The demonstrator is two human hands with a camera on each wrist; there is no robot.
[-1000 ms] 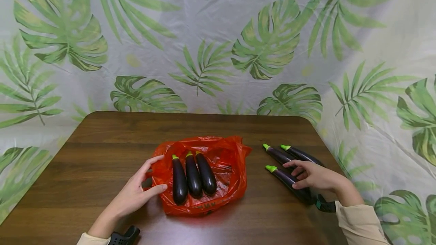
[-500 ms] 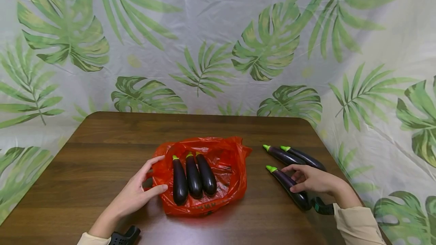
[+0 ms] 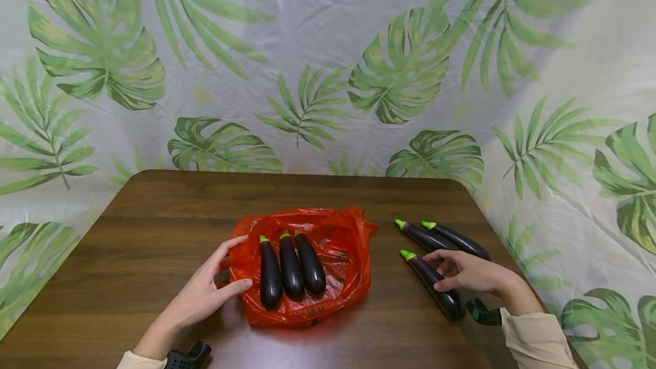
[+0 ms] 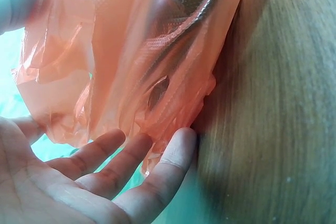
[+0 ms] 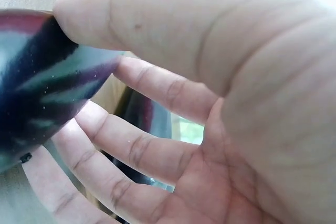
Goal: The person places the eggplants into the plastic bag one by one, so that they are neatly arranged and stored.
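Observation:
Three dark purple eggplants (image 3: 291, 272) lie side by side inside a red plastic bag (image 3: 359, 283), which stands with its mouth spread wide. At the bag's left side is my left hand (image 3: 200, 295), fingers extended, their tips touching the plastic; the left wrist view shows them against the crinkled bag (image 4: 121, 77). My right hand (image 3: 474, 272) holds a green-tipped eggplant (image 3: 435, 283) to the right of the bag. In the right wrist view, the thumb (image 5: 89, 22) lies on one side of that eggplant (image 5: 42, 82) and the fingertips on the other.
Two more eggplants, one nearer the bag (image 3: 422, 236) and one farther right (image 3: 461, 240), lie beyond my right hand. Everything rests on a brown wooden table (image 3: 154, 232). A leaf-patterned curtain (image 3: 318, 44) hangs behind it.
My right hand has shifted slightly left and down, and the thick end of its eggplant has swung left, toward me. My left hand and the bag hold still.

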